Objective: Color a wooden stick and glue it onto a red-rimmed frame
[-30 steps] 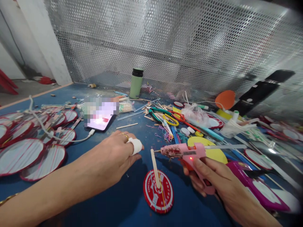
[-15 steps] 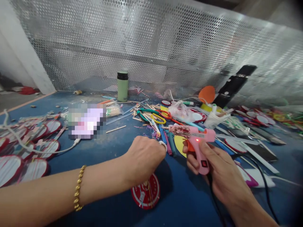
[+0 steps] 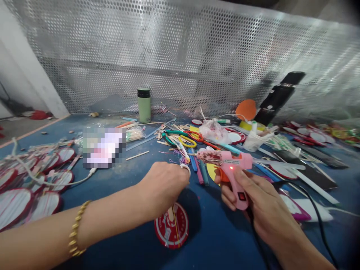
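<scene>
My right hand (image 3: 254, 200) is closed round the grip of a pink hot glue gun (image 3: 225, 163) with a red light on; its nozzle points left. My left hand (image 3: 165, 183) hovers curled over a red round disc (image 3: 171, 227) lying on the blue table, its fingertips hidden near the pile of coloured strings and sticks (image 3: 184, 153). A white wrap shows on one left finger. What the left fingers hold, if anything, I cannot make out. A gold bracelet (image 3: 75, 232) sits on my left wrist.
Many red-rimmed white discs (image 3: 33, 180) lie at the left with a white cable (image 3: 56, 178). A phone (image 3: 102, 148), green flask (image 3: 144, 105), scissors (image 3: 180, 137), plastic bag (image 3: 215, 131) and black case (image 3: 277, 97) crowd the back. Perforated metal panel (image 3: 180, 56) walls the rear.
My left hand moved right and curled over the red disc, hiding the upright wooden stick. The glue gun lifted and shifted right, away from the disc. The view has panned right.
</scene>
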Tool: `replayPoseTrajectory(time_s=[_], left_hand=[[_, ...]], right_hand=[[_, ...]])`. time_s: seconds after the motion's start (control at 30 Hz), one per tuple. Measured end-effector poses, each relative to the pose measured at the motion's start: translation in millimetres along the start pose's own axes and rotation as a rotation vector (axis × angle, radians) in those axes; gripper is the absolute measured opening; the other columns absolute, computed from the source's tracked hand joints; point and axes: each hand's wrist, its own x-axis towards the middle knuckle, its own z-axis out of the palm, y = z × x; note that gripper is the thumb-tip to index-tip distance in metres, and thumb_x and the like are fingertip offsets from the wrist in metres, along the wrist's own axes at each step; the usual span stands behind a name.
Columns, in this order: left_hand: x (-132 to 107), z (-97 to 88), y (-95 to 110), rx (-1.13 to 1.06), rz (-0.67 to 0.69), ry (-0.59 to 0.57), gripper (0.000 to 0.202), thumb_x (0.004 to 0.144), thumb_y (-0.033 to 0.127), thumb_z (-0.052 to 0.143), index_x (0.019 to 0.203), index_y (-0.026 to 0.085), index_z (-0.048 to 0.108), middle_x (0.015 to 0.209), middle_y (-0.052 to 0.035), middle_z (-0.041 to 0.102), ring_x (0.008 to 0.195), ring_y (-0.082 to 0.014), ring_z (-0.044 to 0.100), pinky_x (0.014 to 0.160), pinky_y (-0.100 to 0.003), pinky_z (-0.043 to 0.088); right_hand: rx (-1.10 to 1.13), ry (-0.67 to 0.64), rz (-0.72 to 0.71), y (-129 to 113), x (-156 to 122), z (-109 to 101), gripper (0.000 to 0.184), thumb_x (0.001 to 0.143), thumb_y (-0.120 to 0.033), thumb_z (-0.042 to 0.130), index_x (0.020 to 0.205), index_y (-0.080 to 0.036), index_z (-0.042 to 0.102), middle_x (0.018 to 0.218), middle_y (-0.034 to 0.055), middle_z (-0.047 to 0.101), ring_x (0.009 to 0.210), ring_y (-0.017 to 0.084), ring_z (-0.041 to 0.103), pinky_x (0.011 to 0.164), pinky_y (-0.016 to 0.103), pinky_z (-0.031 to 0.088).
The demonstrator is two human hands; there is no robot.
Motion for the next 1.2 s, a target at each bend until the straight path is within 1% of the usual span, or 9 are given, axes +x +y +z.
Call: replayPoseTrajectory(time_s=[0.07,0.13,0.2,0.3,0.4,0.5,0.67,0.87,1.2], left_hand=[[-20,-8.5,-9,0.092,-0.062,0.069,0.016,0.092,0.018,0.051,0.081,0.018,0.063,0.074,-0.0071,0.071,0.062,-0.022,0.066,0.055,-0.03,0.041],[-43,-16.0,-19,0.102,-0.186,0.111,0.021,0.095,0.022,0.048,0.081,0.019,0.063,0.071,-0.0056,0.069,0.06,-0.0206,0.063,0.056,-0.03,0.039],[-62,-18.6,-28,0.053,-0.244,0.15,0.021,0.095,0.022,0.047,0.084,0.019,0.065,0.074,-0.0043,0.069,0.063,-0.0186,0.062,0.059,-0.03,0.04],[-75,-13.2,-37,-0.111,-0.342,0.128,0.015,0.088,0.017,0.052,0.082,0.018,0.066,0.072,-0.0028,0.069,0.061,-0.0157,0.06,0.059,-0.027,0.041],[-73,-5.5,-40,-0.224,-0.404,0.136,0.013,0.082,0.014,0.054,0.075,0.017,0.064,0.067,-0.0009,0.067,0.057,-0.0127,0.058,0.057,-0.023,0.041],[-68,-2.3,-39,-0.29,-0.391,0.161,0.012,0.08,0.014,0.054,0.073,0.018,0.063,0.065,0.0009,0.065,0.057,-0.0114,0.056,0.056,-0.022,0.04],[-69,4.5,-42,-0.424,-0.419,0.139,0.013,0.084,0.017,0.054,0.075,0.018,0.063,0.064,0.0018,0.064,0.056,-0.0112,0.055,0.054,-0.022,0.04],[-72,14.6,-44,-0.545,-0.378,0.118,0.017,0.089,0.018,0.05,0.084,0.02,0.066,0.065,0.0022,0.066,0.058,-0.0119,0.061,0.054,-0.021,0.042],[-72,13.9,-45,-0.499,-0.361,0.123,0.015,0.088,0.016,0.055,0.08,0.02,0.067,0.067,0.0026,0.066,0.059,-0.0113,0.059,0.057,-0.022,0.039]], right_hand=[[-0.027,-0.064,0.061,2,-2,-2,0.048,0.086,-0.064,0.063,0.081,-0.016,0.066,0.051,-0.0019,0.048,0.046,0.011,0.043,0.045,0.026,0.037],[-0.079,-0.142,0.129,3,-4,-2,0.05,0.084,-0.066,0.065,0.082,-0.015,0.067,0.05,-0.0028,0.047,0.046,0.01,0.042,0.045,0.025,0.036],[-0.142,-0.196,0.174,5,-5,-1,0.053,0.082,-0.068,0.066,0.08,-0.015,0.068,0.05,-0.0029,0.046,0.046,0.01,0.041,0.044,0.025,0.035],[-0.218,-0.218,0.178,5,-4,4,0.056,0.082,-0.071,0.064,0.077,-0.015,0.069,0.053,-0.0019,0.048,0.047,0.01,0.042,0.044,0.024,0.034],[-0.278,-0.222,0.156,3,0,10,0.06,0.081,-0.074,0.062,0.075,-0.015,0.069,0.052,-0.0013,0.048,0.046,0.01,0.043,0.043,0.024,0.035],[-0.302,-0.221,0.152,3,3,14,0.063,0.079,-0.077,0.061,0.075,-0.015,0.069,0.05,-0.0008,0.048,0.045,0.011,0.043,0.041,0.025,0.035],[-0.272,-0.228,0.176,9,7,14,0.062,0.079,-0.075,0.062,0.077,-0.014,0.071,0.052,-0.0007,0.05,0.046,0.01,0.044,0.042,0.024,0.033],[-0.285,-0.237,0.181,10,8,16,0.06,0.081,-0.073,0.062,0.077,-0.014,0.069,0.053,-0.0011,0.05,0.045,0.01,0.042,0.042,0.023,0.034],[-0.31,-0.212,0.158,10,8,16,0.058,0.082,-0.073,0.061,0.077,-0.015,0.069,0.052,-0.0008,0.049,0.046,0.011,0.044,0.042,0.024,0.036]])
